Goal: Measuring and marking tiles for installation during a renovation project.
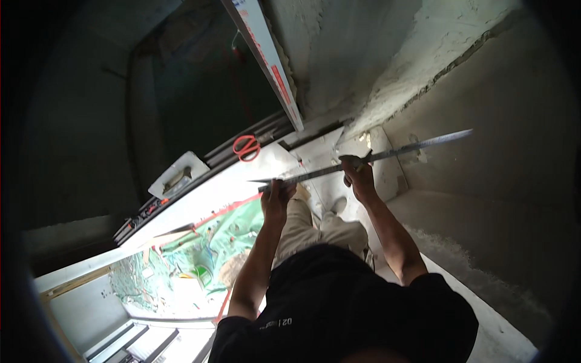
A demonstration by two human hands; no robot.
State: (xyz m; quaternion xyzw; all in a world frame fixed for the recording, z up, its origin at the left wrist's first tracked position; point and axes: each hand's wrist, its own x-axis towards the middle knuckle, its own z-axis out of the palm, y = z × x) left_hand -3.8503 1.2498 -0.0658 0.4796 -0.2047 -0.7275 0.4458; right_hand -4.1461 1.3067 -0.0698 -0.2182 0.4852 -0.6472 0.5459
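A long, thin metal strip [321,172] stretches across in front of me, its pale far end rising to the right. My left hand [277,196] is closed around it near its dark left end. Further along, my right hand [358,172] grips the strip from below, fingers wrapped over it. Something small and yellowish shows by the right fingers, too small to name. Left of the strip, a pair of scissors with red handles [247,148] lies at the dark-railed window ledge [224,160].
A plastering trowel [178,175] and several small tools [145,213] lie along the ledge. A film-covered frame post [275,69] stands ahead. Rough plaster wall [472,91] rises at the right. Green netting [224,236] with debris spreads below left.
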